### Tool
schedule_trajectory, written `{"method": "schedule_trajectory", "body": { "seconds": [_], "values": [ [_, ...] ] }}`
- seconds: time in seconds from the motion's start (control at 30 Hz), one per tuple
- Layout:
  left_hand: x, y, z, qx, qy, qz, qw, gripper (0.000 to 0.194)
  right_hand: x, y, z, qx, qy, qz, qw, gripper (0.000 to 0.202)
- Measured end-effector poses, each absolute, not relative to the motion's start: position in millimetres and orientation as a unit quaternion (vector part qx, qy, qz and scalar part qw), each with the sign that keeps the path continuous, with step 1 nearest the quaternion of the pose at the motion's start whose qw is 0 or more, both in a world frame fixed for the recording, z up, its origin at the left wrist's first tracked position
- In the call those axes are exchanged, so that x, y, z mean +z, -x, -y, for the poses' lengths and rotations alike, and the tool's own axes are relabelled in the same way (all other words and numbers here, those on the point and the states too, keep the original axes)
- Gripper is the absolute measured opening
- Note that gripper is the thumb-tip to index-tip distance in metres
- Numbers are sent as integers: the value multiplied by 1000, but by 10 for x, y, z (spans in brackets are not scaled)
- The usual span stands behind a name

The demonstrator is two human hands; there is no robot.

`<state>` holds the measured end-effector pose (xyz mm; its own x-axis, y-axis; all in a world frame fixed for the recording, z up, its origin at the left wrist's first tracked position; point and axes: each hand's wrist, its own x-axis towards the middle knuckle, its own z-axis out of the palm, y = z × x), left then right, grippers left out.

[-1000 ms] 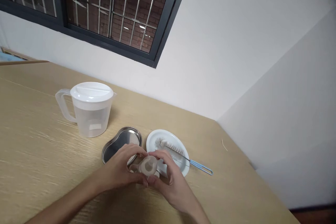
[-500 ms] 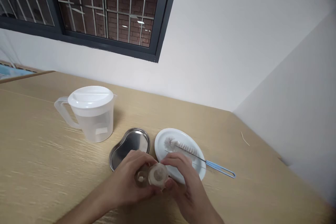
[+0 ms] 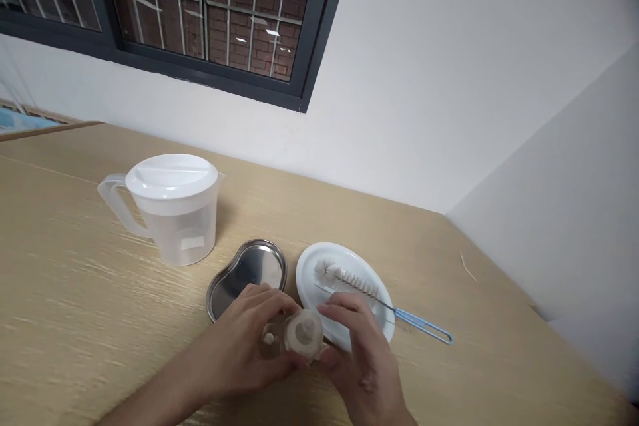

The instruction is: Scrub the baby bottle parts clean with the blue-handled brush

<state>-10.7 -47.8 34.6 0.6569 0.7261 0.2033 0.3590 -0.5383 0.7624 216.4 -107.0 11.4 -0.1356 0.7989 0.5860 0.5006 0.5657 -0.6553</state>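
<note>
Near the front of the table, my left hand [image 3: 244, 339] is wrapped round a small clear bottle [image 3: 303, 335]. The bottle's round translucent top, with a raised middle, faces up towards me; the fingers hide part of its body. My right hand [image 3: 362, 353] is at the right side of that top, thumb and fingers apart in a loose curve. Whether the right thumb still touches the rim, I cannot tell. Just beyond my hands are a kidney-shaped steel dish [image 3: 234, 279] and a white oval plate [image 3: 309, 259]. Across the plate lies a bottle brush [image 3: 367, 289] with a blue wire handle.
A clear plastic jug [image 3: 172, 219] with a white lid and liquid inside stands at the left, its handle pointing left. On the wooden table [image 3: 150, 306] at the right lies a thin pale strip [image 3: 468, 266]. White walls and a barred window [image 3: 210, 6] are behind.
My right hand's fingers have opened and drawn slightly to the right, away from the bottle's top. The left hand keeps its hold. The whole view has shifted a little.
</note>
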Motion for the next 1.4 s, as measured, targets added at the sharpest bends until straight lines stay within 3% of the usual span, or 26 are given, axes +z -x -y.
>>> {"method": "schedule_trajectory", "body": {
  "seconds": [0.23,0.43,0.67,1.07,1.13,1.27,1.37,1.4],
  "values": [
    [315,114,513,287,-860,-299,298,33,191,-2125,1066,46,459,762,454,37],
    [280,116,482,288,-861,-298,295,33,184,-2118,1029,54,468,760,447,25],
    [271,99,466,270,-860,-302,311,31,245,-2110,1033,-20,474,761,443,22],
    [300,74,455,274,-878,-283,272,28,172,-2089,1036,-12,465,768,440,23],
    [306,91,451,277,-881,-279,262,34,147,-2115,1040,-6,468,774,426,26],
    [286,191,408,335,-860,-291,252,64,94,-2252,1051,-11,458,772,441,39],
    [280,255,358,418,-825,-301,234,20,69,-2402,1035,-42,451,745,490,26],
    [281,264,343,437,-814,-308,226,17,63,-2447,1023,-59,454,734,502,26]
  ]
}}
